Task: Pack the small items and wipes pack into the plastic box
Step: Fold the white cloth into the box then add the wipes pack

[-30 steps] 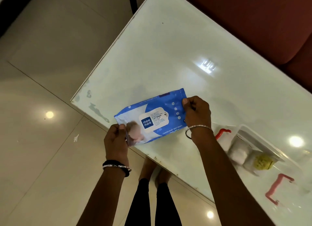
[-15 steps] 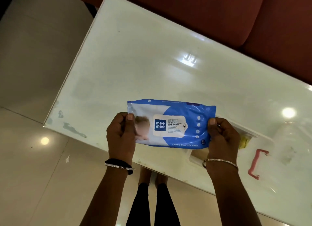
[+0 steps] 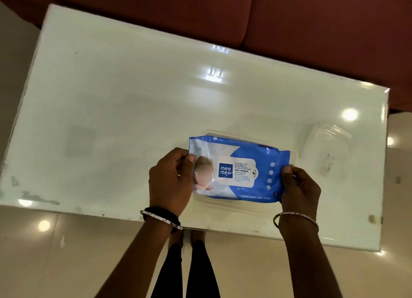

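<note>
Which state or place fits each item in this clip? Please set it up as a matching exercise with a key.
Items:
1. wipes pack
2. plastic box
3. clear lid
4. table

Descriptions:
A. lies on the table, right of the pack
B. white, glossy, reflecting lights
C. held at both ends by left hand and right hand
D. mostly hidden under the pack, only rim showing

Pairs: 1-C, 2-D, 3-A, 4-B
</note>
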